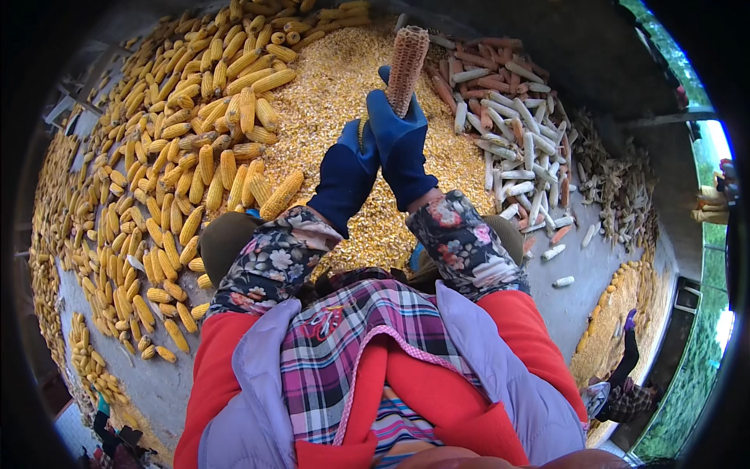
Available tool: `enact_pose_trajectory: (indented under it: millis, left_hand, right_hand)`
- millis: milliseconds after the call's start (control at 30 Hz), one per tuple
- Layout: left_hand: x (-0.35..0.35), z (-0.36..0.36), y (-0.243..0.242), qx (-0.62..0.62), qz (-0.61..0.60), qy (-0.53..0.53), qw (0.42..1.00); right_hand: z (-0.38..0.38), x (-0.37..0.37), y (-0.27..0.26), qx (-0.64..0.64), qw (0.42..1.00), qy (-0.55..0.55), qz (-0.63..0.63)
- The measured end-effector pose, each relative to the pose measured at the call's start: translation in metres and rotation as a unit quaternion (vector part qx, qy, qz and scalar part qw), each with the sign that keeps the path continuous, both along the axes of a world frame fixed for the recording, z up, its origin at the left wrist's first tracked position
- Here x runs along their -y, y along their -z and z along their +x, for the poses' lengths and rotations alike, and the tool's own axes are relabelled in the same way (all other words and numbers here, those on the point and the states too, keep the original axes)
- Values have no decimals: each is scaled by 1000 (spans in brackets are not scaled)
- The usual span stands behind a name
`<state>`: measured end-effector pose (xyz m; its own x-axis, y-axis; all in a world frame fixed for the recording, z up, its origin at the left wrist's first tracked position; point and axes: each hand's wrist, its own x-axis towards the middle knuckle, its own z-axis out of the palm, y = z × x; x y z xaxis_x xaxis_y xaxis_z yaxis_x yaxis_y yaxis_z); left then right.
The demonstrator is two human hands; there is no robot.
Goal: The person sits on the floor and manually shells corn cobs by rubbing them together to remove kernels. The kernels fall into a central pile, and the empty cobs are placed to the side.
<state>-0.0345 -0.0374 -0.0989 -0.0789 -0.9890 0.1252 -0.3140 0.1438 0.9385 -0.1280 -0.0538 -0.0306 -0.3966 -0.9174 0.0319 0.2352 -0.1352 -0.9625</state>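
Observation:
My right hand [401, 129], in a blue coated glove, grips a reddish corncob [409, 67] stripped of its kernels. The cob sticks up out of the fist, tilted slightly to the right; its lower end is hidden in the glove. Against it, on the left, is my left hand [350, 155], gloved the same way and closed. A narrow strip of yellow kernels, seemingly an ear of corn [361, 130], shows at its fingers; most of it is covered. Both hands are over a heap of loose yellow kernels [334, 76] between my knees.
Whole ears of corn [217, 111] lie piled on the left. Bare white and reddish cobs [515, 117] form a pile on the right, with dry husks [621, 182] beyond. Other people [633, 398] are at the lower right and lower left. Grey concrete floor [545, 316] shows beside me.

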Motion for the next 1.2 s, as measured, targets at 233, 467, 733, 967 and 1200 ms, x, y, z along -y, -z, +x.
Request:
enact_pose_trajectory:
  millis: [233,467,733,967,1200]
  left_hand:
    - [8,34,-77,-309,421,250,815]
    - [1,38,-84,-412,433,293,746]
    - [5,27,-68,-264,333,174,888]
    - [3,15,-64,-339,436,208,807]
    - [6,31,-87,-314,340,205,862]
  right_hand:
    - [-32,8,8,-126,976,65,-163]
    - [-29,-1,-25,-58,993,-28,-100]
    - [-28,-8,-45,21,994,-99,-38]
    - [-15,1,2,-88,991,26,-94]
    - [-34,-5,-42,51,995,-79,-44]
